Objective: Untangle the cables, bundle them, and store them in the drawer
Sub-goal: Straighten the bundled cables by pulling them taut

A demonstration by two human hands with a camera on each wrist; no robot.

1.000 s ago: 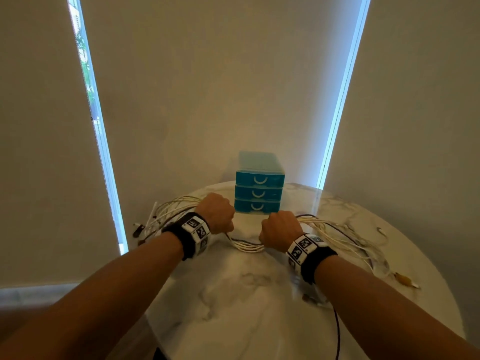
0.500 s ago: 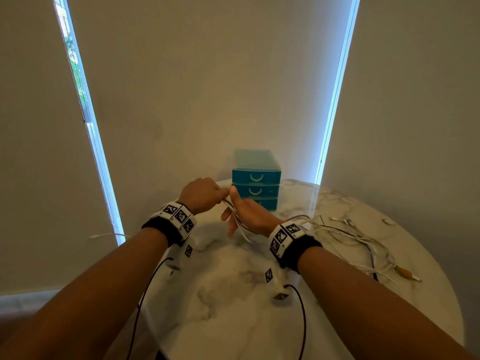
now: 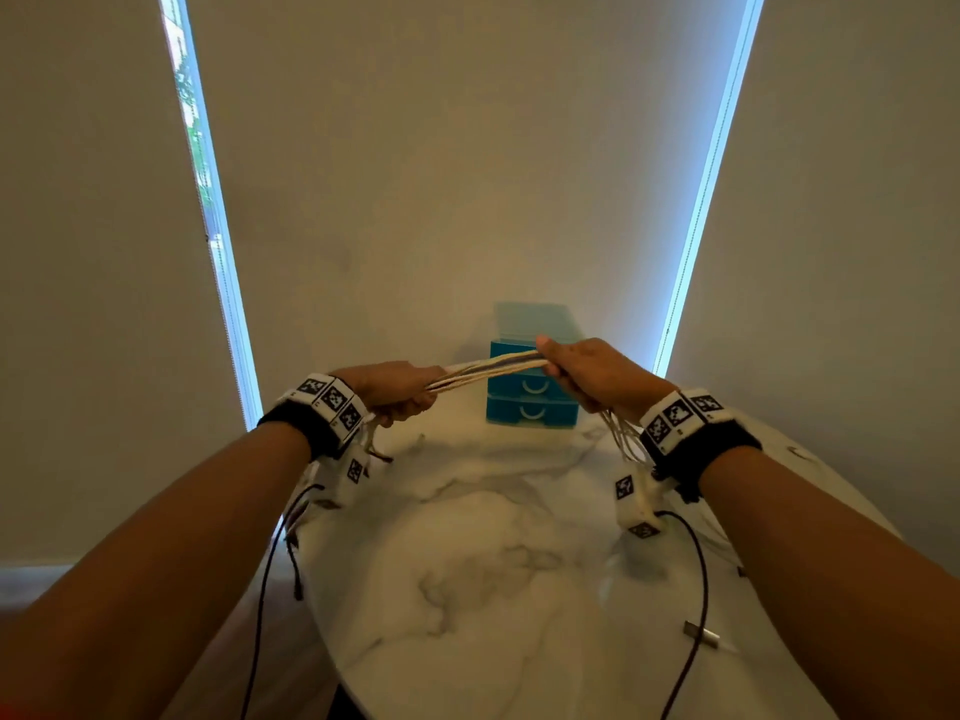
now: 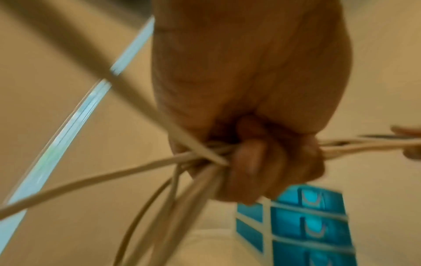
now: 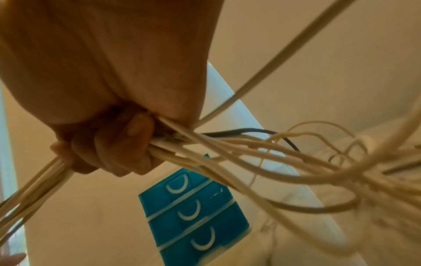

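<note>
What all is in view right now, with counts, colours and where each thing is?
cable bundle: one bunch, cream-white with a dark strand, stretched in the air between both hands; loose ends hang off each side
drawer unit: one, teal, three drawers all closed, at the table's far edge
table: one, white marble, round
metal connector: one, silver, on the table near the right forearm
window blinds: beige, behind the table
left hand: grip closed round the bundle
right hand: grip closed round the bundle
</note>
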